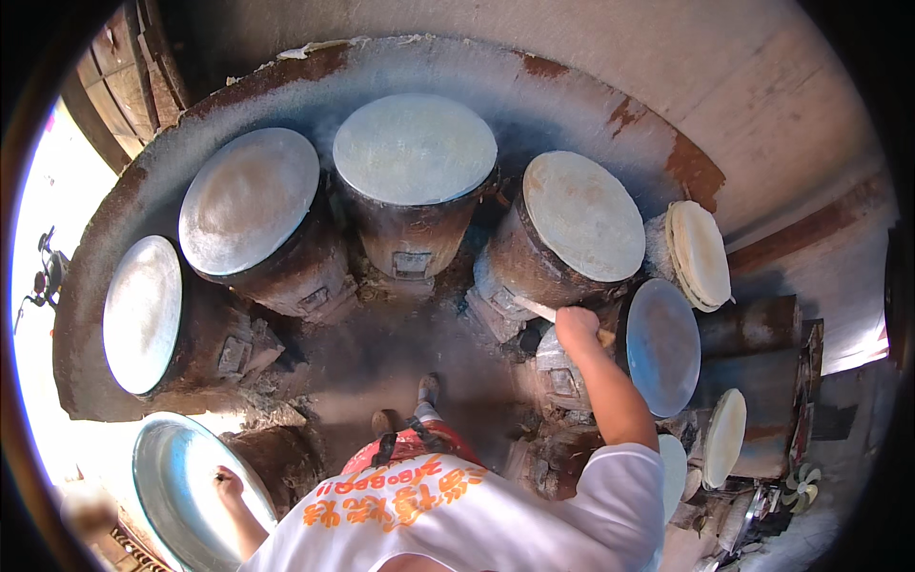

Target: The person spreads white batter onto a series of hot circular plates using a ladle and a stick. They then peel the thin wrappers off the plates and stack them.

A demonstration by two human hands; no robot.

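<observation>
My right hand [577, 330] is closed round a pale flat-bladed tool [535, 307], held between the right-centre stove and the bluish griddle [664, 348] at the right. The tool's blade points left, and a tan end shows behind my fist. Over a large pale basin [164, 491] at the lower left, my left hand [227, 481] has its fingers bent together around something small and dark. What that is cannot be made out. Just beyond my right arm is the pale-topped griddle [584, 215] on its rusty drum stove [534, 255].
Several drum stoves curve around me, with round griddles such as the far middle one [416, 149] and the left one [143, 315]. A rusty curved metal wall [286, 86] stands behind them. Thin pale round sheets [701, 255] are stacked at the right. A small fan [803, 484] sits lower right.
</observation>
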